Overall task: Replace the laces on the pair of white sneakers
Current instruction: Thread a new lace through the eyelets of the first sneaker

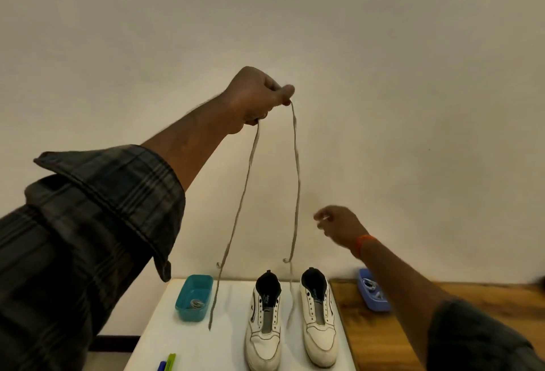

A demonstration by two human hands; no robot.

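My left hand (259,96) is raised high against the wall, shut on the middle of a grey-white lace (296,182). Both halves of the lace hang down; one end dangles near the teal tray, the other between the two shoes. Two white sneakers stand side by side on the white table, toes toward me: the left sneaker (264,326) and the right sneaker (320,320). Neither has a lace in its eyelets. My right hand (339,224) hovers above the sneakers, to the right of the lace, fingers loosely curled with nothing visible in them.
A teal tray (184,310) holding a coiled lace sits left of the sneakers on the white table (224,347). A blue tray (364,294) with something white in it rests on the wooden surface (501,300) at right. A green and a blue marker (168,364) lie at the front edge.
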